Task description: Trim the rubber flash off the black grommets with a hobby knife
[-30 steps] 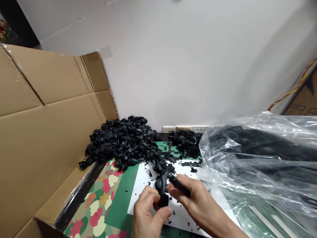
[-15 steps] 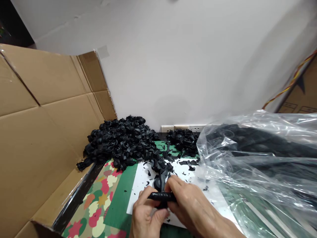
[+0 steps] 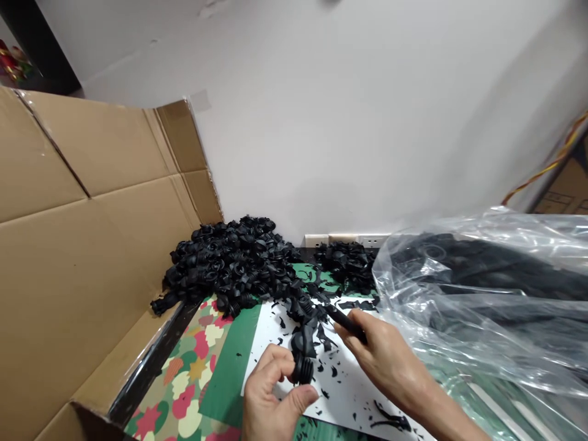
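My left hand (image 3: 269,395) pinches a black ribbed rubber bellows (image 3: 304,370) between thumb and fingers, low over a white sheet (image 3: 349,392). Another dark rubber piece (image 3: 303,339) lies just beyond it. To the right, my right hand (image 3: 379,343) is wrapped round a slim black stick-like tool (image 3: 345,322); its far end points up and left toward the black scraps, and its exact kind does not show. Beyond both hands rises a large heap of black ribbed rubber parts (image 3: 234,263), reaching down onto the sheet. Small black shavings are strewn around the hands.
An upright cardboard box (image 3: 114,245) walls off the left side. A smaller pile of black scraps (image 3: 349,263) sits by the wall sockets (image 3: 316,240). On the right spreads a clear plastic bag (image 3: 459,306) with dark contents. Patterned paper (image 3: 184,380) lies at the left.
My hands have come apart. The right one moved right and away with the black tool, while the left keeps the ribbed bellows. More shavings on the sheet are uncovered. The view shifted slightly.
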A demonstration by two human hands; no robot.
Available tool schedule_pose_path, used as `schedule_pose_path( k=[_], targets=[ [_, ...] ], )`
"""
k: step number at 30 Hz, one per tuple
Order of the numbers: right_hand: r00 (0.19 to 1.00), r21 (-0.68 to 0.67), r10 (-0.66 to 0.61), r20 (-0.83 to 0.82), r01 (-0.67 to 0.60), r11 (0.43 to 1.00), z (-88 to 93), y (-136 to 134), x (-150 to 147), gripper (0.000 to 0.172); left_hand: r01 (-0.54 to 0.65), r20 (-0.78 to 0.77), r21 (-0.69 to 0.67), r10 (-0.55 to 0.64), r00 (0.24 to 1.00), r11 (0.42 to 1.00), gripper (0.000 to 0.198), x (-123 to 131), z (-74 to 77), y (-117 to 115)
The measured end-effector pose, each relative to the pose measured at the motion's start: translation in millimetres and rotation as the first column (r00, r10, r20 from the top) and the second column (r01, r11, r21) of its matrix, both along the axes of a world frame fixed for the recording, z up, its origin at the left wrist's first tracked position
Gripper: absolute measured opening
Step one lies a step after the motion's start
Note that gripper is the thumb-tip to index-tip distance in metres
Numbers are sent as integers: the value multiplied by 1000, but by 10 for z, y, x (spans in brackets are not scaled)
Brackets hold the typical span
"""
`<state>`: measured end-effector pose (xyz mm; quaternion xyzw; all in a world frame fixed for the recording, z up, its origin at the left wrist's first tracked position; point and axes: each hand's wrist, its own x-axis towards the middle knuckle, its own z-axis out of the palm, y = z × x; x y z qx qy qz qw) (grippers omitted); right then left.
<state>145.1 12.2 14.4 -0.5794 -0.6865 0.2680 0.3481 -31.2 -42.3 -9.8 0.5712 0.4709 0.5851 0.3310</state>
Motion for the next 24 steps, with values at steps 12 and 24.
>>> schedule_pose_path(
  k=[12, 24],
  targets=[
    [880, 6, 160, -446, -177, 984, -150, -100, -108, 16, 84, 589, -414, 197, 783, 906, 52, 86, 74, 74],
    [839, 310, 256, -480, -111, 944, -177, -237, -275, 12, 279, 734, -480, 206, 648, 832, 30, 228, 19, 108]
  ],
)
